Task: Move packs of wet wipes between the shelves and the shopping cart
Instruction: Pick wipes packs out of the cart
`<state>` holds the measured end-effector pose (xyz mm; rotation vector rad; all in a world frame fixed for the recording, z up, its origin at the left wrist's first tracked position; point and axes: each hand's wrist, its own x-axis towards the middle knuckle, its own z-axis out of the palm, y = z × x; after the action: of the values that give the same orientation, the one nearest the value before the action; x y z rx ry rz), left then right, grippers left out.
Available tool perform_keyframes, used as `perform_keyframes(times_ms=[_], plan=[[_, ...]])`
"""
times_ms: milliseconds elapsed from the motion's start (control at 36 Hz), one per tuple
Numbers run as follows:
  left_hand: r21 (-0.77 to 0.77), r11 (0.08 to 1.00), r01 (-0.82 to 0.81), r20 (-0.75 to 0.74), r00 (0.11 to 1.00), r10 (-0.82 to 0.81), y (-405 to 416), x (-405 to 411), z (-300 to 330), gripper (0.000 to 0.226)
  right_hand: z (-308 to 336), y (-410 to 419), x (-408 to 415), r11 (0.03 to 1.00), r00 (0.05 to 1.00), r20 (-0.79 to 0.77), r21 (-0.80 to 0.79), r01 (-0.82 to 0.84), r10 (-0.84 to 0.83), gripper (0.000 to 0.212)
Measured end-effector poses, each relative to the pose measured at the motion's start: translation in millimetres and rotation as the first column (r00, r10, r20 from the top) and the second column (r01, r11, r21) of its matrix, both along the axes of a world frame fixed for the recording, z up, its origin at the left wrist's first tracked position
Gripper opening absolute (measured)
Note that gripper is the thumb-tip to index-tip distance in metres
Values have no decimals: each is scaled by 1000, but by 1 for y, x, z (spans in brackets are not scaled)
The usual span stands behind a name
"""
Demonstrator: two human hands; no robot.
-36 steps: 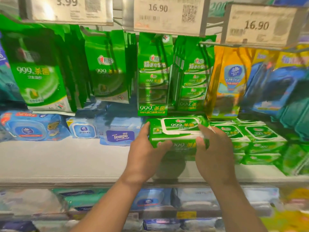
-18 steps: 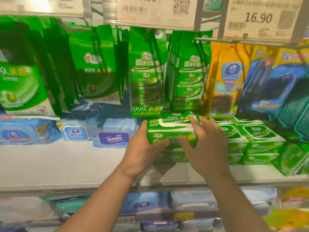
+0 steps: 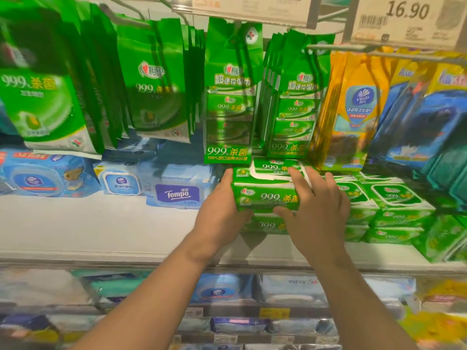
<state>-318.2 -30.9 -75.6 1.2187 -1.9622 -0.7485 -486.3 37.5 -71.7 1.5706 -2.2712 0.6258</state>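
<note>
- Both hands grip one green wipes pack (image 3: pixel 265 195), atop another green pack (image 3: pixel 262 224) on the white shelf (image 3: pixel 101 228).
- Left hand (image 3: pixel 222 210) fingers curl around its left end.
- Right hand (image 3: pixel 318 210) fingers spread over its top, thumb beneath.

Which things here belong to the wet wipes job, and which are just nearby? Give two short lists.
Job in hand:
left hand
right hand
green wipes pack held between both hands
green pack underneath
white shelf

Just nearby:
Tempo pack
yellow hanging packs
price tag
</note>
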Motion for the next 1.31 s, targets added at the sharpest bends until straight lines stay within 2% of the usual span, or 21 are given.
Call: perform_keyframes(times_ms=[83, 194, 278, 444, 583, 694, 833, 1000, 1139, 1250, 1306], plan=[[21, 1000, 3, 21, 1000, -3, 3, 5, 2, 80, -1, 1, 0, 1000, 1000, -2, -21, -14, 14, 89], [42, 999, 4, -30, 1000, -3, 16, 13, -2, 88, -4, 6, 3, 994, 997, 35, -90, -59, 62, 81], [12, 999, -53, 9, 999, 53, 31, 19, -9, 105, -4, 12, 10, 989, 992, 57, -104, -108, 115, 78], [-97, 973, -208, 211, 951, 225, 69, 49, -12, 97, -3, 31, 35, 986, 975, 155, 23, -166, 160, 77], [-74, 934, -349, 242, 902, 357, 99, 91, -20, 101, -12, 44, 55, 946, 945, 187, 135, -294, 267, 79], [-23, 886, -464, 259, 853, 453, 125, 133, -30, 107, -19, 45, 83, 890, 928, 220, 285, -355, 299, 80], [-19, 813, -582, 325, 766, 555, 153, 184, -35, 107, -19, 47, 129, 818, 898, 213, 372, -438, 384, 78], [13, 730, -683, 331, 692, 641, 195, 251, -36, 102, -16, 67, 197, 736, 838, 204, 404, -542, 505, 74], [37, 654, -756, 327, 627, 707, 243, 320, -32, 112, -3, 90, 274, 674, 800, 155, 460, -577, 579, 60], [64, 563, -824, 301, 554, 776, 286, 380, -35, 96, 1, 116, 340, 625, 760, 172, 471, -622, 626, 60], [108, 517, -849, 287, 525, 801, 306, 407, -37, 96, 3, 128, 371, 588, 742, 182, 502, -635, 645, 59]])
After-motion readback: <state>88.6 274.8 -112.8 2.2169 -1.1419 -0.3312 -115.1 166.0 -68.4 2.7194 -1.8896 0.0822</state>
